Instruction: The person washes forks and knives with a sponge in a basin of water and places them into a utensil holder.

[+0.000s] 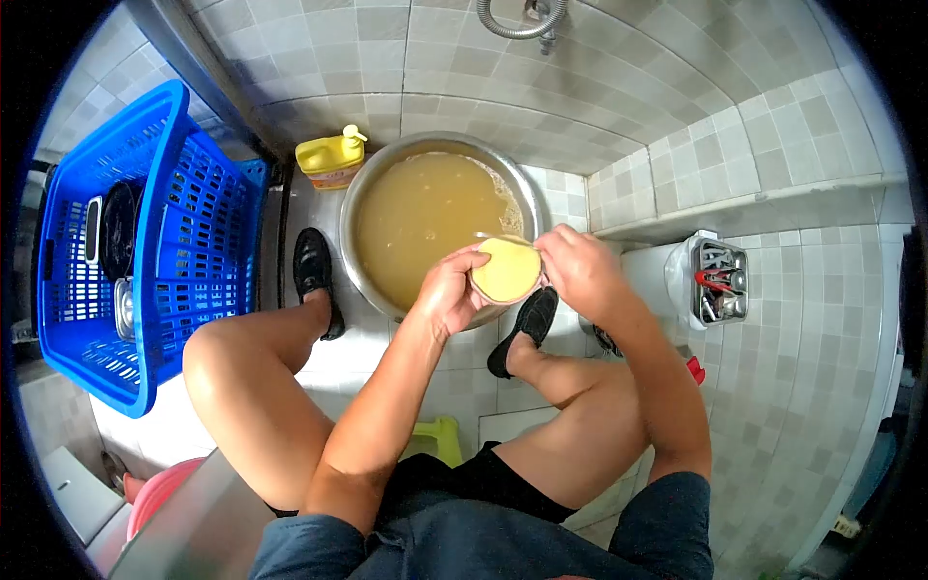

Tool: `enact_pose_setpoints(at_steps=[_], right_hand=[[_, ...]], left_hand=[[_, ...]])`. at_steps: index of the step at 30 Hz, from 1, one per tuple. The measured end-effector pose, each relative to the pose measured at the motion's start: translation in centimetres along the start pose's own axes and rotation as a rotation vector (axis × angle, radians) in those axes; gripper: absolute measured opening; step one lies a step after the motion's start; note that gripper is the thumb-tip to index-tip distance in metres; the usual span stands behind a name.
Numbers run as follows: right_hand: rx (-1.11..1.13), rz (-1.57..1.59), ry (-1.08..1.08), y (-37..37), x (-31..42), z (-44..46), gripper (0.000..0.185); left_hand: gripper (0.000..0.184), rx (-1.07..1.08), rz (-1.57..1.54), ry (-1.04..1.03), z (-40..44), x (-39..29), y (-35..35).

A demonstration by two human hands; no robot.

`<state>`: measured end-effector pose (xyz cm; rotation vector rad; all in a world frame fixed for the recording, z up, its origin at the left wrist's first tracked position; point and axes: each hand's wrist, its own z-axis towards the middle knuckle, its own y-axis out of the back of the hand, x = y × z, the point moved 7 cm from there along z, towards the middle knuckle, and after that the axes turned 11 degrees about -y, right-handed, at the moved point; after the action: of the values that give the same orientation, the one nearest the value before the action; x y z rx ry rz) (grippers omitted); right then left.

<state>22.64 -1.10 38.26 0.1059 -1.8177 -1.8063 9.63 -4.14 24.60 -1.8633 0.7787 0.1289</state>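
A round, shallow yellow dish [508, 271] with a pale pinkish rim is held over the near right edge of a large metal basin [351, 259]. My left hand [452, 292] grips its left side, thumb on the yellow face and fingers underneath. My right hand [583, 271] is closed at the right rim, fingers bent against it; whether anything else is in those fingers is hidden. A thin greyish bit shows at the dish's upper left edge. Cloudy yellow-brown water [420, 213] fills the basin, with some foam along its right side.
A yellow pump bottle [331, 158] stands left of the basin. Further left is a blue slotted basket [198, 232] with dark and metal items inside. At right, a holder [720, 282] contains utensils. A green stool [440, 440] is beneath me; a hose [522, 32] hangs on the tiled wall.
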Motion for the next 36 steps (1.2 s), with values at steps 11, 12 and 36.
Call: enact_pose_setpoints(at_steps=[11, 12, 36], right_hand=[[-0.053, -0.332, 0.298, 2.3, -0.6, -3.0, 0.022], [-0.013, -0.357, 0.260, 2.6, -1.6, -3.4, 0.020], [0.183, -0.141, -1.457, -14.6, -39.2, -27.3, 0.024]], left_hand=[[0.040, 0.048, -0.489, -0.013, 2.2, -1.6, 3.8], [0.040, 0.061, -0.503, -0.031, 2.5, -2.1, 4.6], [0.038, -0.360, 0.116, 0.115, 5.2, 4.2, 14.4]])
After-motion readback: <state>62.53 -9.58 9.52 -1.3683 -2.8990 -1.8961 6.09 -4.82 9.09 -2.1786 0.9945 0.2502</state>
